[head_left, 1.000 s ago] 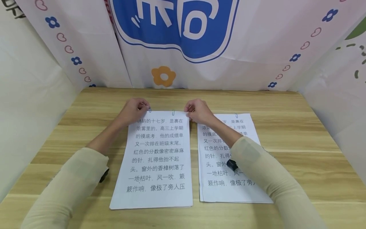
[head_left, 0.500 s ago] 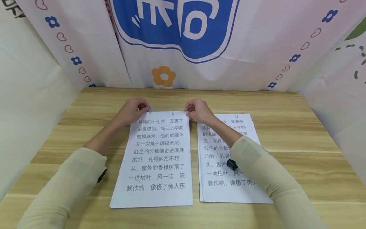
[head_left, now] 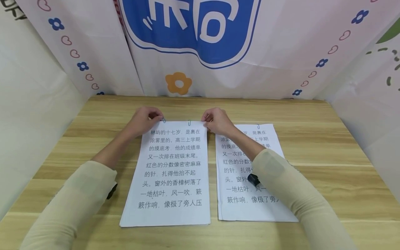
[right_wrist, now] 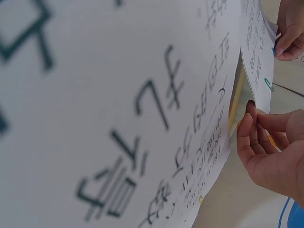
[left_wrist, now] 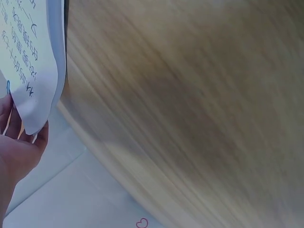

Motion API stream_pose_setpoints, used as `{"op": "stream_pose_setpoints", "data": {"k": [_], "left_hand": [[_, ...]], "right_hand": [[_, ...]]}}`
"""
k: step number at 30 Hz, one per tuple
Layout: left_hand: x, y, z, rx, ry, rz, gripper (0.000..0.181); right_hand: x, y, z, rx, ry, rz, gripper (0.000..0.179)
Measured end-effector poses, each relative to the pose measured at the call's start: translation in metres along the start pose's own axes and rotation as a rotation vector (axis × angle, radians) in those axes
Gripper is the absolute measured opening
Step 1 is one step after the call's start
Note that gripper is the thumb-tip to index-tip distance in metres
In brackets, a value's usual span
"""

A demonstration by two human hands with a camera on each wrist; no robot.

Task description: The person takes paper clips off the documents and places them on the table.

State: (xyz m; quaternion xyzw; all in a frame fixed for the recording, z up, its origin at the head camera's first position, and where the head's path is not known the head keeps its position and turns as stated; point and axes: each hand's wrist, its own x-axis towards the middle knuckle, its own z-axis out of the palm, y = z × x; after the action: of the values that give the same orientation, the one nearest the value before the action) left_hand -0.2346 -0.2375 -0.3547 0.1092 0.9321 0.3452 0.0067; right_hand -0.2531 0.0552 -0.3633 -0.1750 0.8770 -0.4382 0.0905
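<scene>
The paper stack [head_left: 173,217] is lying on the wood-grain desk [head_left: 103,111], left of centre, printed side up, its lines of text running across. The left hand [head_left: 142,122] is working at the top-left of this stack; its thumb and fingers are pinching the blue clip [head_left: 164,121] on the top edge. In the left wrist view the corner beside that hand is curving. The right hand [head_left: 217,122] is gripping the stack's top-right corner between thumb and fingers, as the right wrist view is confirming. The green clip [right_wrist: 269,84] is sitting on the same top edge, between the two hands.

The second stack [head_left: 237,212] is lying just beside the first, on its right, with a narrow strip of desk showing between them. It is bearing similar print and another clip [head_left: 258,126] at its top. The right sleeve [head_left: 293,194] is crossing over it and covering part of the text. A black device [head_left: 253,180] is showing beneath that sleeve. Behind the desk a white backdrop [head_left: 265,81] is hanging, displaying an orange flower [head_left: 172,83].
</scene>
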Motion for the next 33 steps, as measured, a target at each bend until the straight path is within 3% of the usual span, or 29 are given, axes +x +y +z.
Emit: {"op": "stream_pose_setpoints", "data": {"k": [19, 33], "left_hand": [[0.0035, -0.0028, 0.0035, -0.089, 0.131, -0.099, 0.020], [0.0054, -0.0028, 0.0022, -0.133, 0.123, -0.131, 0.019]], "right_hand": [[0.0016, -0.0012, 0.0014, 0.008, -0.002, 0.011, 0.010], [0.0011, -0.0016, -0.0003, -0.005, -0.018, 0.013, 0.011]]}}
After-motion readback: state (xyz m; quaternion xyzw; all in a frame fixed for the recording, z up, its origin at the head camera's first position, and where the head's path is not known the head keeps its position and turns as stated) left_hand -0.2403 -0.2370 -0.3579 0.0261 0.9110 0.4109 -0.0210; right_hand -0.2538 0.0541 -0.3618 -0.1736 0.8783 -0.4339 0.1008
